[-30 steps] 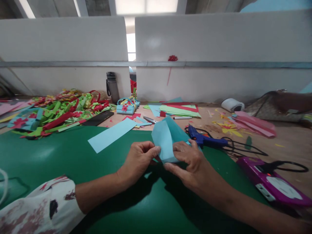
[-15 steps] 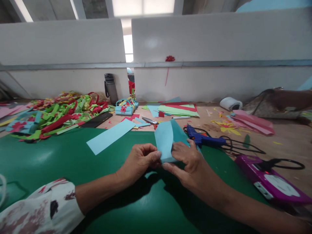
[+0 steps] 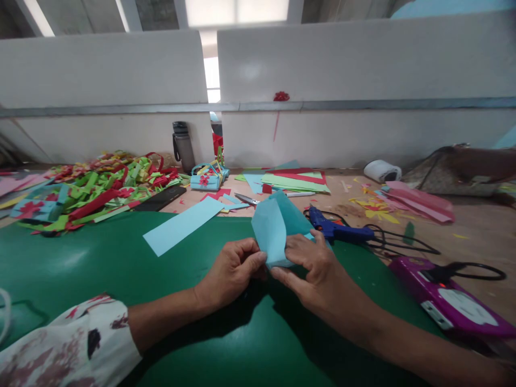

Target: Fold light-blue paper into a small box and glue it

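A folded piece of light blue paper (image 3: 269,228) is held between my two hands above the green mat (image 3: 100,258). My left hand (image 3: 236,269) pinches its lower left corner between thumb and fingers. On the other side, my right hand (image 3: 308,263) grips the bottom edge, thumb below and fingers inside the fold. A flat strip of light blue paper (image 3: 183,227) lies on the mat to the left. Just right of the folded paper rests a blue glue gun (image 3: 342,231). Scissors (image 3: 246,199) lie behind the folded paper, partly hidden by it.
Colourful paper strips (image 3: 116,188) are heaped at the left, beside a black phone (image 3: 161,199). A bottle (image 3: 184,148) and a small blue paper bag (image 3: 205,180) stand at the back. To the right are a purple power strip (image 3: 451,295), cables and a handbag (image 3: 463,169).
The folded paper has tilted a little, its upper left edge shifting left and its back part rising. Both hands keep their grip with only slight movement.
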The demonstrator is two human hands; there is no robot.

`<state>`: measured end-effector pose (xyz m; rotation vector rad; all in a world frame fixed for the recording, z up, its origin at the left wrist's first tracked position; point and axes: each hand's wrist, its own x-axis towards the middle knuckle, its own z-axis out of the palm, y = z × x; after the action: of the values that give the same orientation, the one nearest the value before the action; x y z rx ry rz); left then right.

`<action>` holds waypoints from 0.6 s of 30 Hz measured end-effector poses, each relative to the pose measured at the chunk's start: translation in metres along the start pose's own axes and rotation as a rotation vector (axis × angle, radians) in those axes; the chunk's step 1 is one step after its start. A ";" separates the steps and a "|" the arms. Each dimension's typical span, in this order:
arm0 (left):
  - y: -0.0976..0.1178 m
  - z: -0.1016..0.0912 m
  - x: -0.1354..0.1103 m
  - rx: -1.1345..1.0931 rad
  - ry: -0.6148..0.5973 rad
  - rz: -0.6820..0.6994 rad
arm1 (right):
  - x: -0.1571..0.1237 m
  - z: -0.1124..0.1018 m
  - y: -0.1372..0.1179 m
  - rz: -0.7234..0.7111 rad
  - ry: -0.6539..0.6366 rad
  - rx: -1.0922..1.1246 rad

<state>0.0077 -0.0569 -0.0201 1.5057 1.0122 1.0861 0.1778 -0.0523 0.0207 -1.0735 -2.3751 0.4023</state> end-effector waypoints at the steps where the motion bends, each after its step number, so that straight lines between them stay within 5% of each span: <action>1: -0.001 0.000 0.000 0.023 -0.007 0.019 | 0.000 0.000 0.000 0.004 0.008 0.007; 10: 0.004 -0.001 -0.002 0.264 0.116 0.119 | -0.002 0.001 0.000 -0.001 0.082 0.079; 18: 0.011 0.002 -0.005 0.047 0.260 0.215 | -0.002 0.003 0.004 -0.041 0.268 0.161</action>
<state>0.0090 -0.0639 -0.0097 1.5654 1.0749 1.4486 0.1801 -0.0517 0.0161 -0.9395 -2.0877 0.4008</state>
